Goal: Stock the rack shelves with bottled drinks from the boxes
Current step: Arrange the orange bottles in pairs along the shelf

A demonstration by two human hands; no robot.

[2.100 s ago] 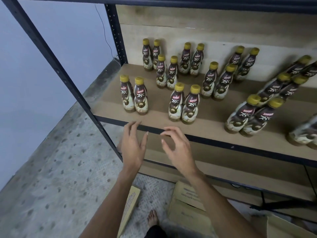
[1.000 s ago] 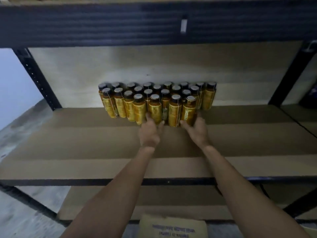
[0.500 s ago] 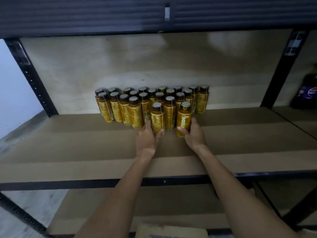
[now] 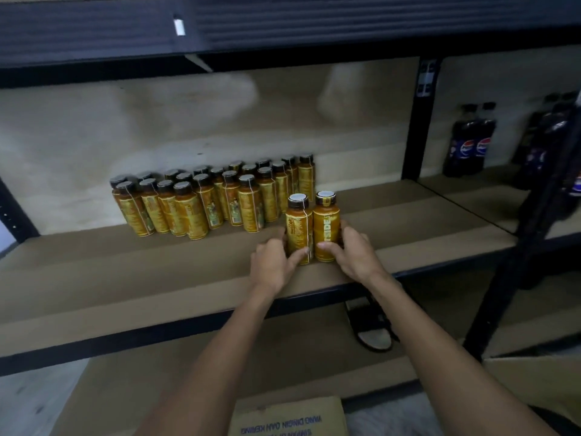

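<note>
Left hand [image 4: 273, 262] grips left bottle [image 4: 299, 229]; right hand [image 4: 352, 254] grips right bottle [image 4: 326, 226].

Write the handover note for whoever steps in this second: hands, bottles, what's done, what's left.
Left hand grips the left gold bottle; right hand grips the right gold bottle.
Both are upright, side by side, on the shelf, in front of the right end of the block of gold bottles at the back.
Done: that block is stocked; cola bottles stand in the next bay.
Left: place this pair, then fetch more from the box below; its contents are not visible.
</note>
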